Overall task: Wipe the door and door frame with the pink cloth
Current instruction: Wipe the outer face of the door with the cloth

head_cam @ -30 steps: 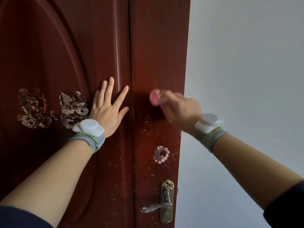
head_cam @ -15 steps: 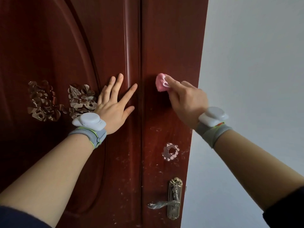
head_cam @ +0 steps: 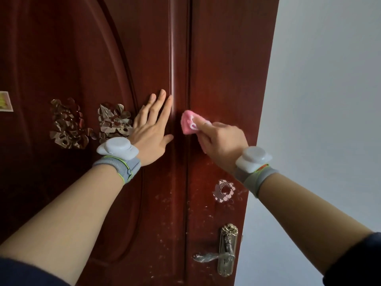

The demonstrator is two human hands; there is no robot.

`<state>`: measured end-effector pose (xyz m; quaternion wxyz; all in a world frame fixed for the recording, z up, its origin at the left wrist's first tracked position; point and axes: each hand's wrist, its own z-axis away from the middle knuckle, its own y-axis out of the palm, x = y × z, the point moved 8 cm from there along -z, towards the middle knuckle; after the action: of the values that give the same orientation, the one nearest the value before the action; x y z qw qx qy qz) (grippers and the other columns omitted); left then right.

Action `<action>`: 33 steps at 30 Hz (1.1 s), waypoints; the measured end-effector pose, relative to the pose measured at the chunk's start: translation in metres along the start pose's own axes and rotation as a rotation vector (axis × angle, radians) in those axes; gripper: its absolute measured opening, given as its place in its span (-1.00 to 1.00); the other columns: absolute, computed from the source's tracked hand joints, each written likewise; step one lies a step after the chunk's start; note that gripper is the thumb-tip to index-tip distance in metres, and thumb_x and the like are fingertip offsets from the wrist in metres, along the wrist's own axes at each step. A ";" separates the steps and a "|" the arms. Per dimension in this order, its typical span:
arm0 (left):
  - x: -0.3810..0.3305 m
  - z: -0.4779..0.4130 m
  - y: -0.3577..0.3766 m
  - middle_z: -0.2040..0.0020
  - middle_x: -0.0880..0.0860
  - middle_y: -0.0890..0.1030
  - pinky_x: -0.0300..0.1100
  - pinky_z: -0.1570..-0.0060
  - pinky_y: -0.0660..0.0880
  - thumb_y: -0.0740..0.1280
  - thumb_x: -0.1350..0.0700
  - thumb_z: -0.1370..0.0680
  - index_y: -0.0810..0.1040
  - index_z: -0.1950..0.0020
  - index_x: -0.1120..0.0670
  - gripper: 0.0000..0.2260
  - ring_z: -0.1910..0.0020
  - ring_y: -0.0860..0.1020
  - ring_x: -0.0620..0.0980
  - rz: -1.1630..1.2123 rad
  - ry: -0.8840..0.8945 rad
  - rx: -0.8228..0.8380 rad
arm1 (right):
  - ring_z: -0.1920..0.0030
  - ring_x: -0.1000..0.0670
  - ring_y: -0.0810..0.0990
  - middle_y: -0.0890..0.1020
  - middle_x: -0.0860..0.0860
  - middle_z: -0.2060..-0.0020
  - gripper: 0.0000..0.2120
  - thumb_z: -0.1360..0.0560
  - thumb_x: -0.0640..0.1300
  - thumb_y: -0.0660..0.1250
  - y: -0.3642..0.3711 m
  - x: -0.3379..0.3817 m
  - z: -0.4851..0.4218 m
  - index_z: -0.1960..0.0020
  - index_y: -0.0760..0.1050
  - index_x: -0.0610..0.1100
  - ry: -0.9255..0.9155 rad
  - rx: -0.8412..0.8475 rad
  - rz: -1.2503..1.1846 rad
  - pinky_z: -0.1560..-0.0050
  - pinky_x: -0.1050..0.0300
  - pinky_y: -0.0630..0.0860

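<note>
Pink cloth [head_cam: 188, 125], bunched into a small wad, sits against the door [head_cam: 218, 58] on its flat outer stile. It is just beside the vertical groove and well above the lever. My right hand [head_cam: 223, 144] pinches it between curled fingers and thumb, with the index finger laid over the top. I judge the wad is kept small so one fingertip can bear down on a single patch and reach into the groove.

My left hand [head_cam: 152, 129] lies flat across that groove, fingers straight and slightly spread, palm on the wood. Most likely it braces the door so it does not swing away under the rubbing.

Pale specks [head_cam: 165, 203] dot the wood below both wrists, so I reckon that lower stretch is not yet wiped. Further down is the brass door handle [head_cam: 226, 251], its lever wrapped in what looks like clear film. A beaded sticker [head_cam: 223, 190] sits under my right wrist, and foil ornaments [head_cam: 69, 122] lie left of the left hand, the nearer one just beside it. Grey wall [head_cam: 329, 89] fills the right.

Most of the cloth is buried in my grip, so I cannot tell its size or fold. The door frame I cannot make out. The door's top and bottom are cut off, and so is a paper scrap [head_cam: 6, 101] at the left edge.
</note>
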<state>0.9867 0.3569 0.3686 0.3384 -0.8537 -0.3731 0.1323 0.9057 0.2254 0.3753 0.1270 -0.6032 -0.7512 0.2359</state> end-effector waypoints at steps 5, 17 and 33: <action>0.003 0.001 -0.003 -0.53 -0.11 -0.29 -0.12 -0.41 -0.20 0.33 0.12 -0.54 -0.23 -0.56 0.02 -0.17 -0.53 -0.25 -0.04 -0.008 0.027 0.039 | 0.15 -0.14 0.63 0.64 -0.01 0.16 -0.61 -0.57 -0.09 0.13 0.057 0.041 0.042 -0.32 0.36 0.25 -0.250 0.534 0.084 0.20 0.10 0.47; 0.005 0.001 -0.003 -0.49 -0.17 -0.35 -0.14 -0.40 -0.20 0.32 0.17 -0.54 -0.26 -0.55 -0.02 -0.16 -0.52 -0.28 -0.07 -0.004 0.056 0.062 | 0.19 -0.12 0.61 0.63 0.00 0.19 -0.64 -0.54 -0.08 0.13 0.068 0.048 0.043 -0.28 0.42 0.19 -0.242 0.550 0.108 0.19 0.09 0.51; 0.003 0.001 0.005 -0.57 -0.04 -0.23 -0.01 -0.46 -0.20 0.16 -0.13 -0.59 -0.20 -0.56 0.02 -0.29 -0.53 -0.25 -0.01 -0.001 -0.059 -0.038 | 0.22 -0.18 0.64 0.67 -0.03 0.24 -0.68 -0.52 0.00 0.27 -0.009 0.004 0.029 -0.27 0.48 0.11 -0.049 -0.031 -0.065 0.33 0.04 0.54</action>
<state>0.9913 0.3568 0.3645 0.3113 -0.8553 -0.3860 0.1502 0.8831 0.2217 0.3546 0.1067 -0.5742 -0.7770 0.2348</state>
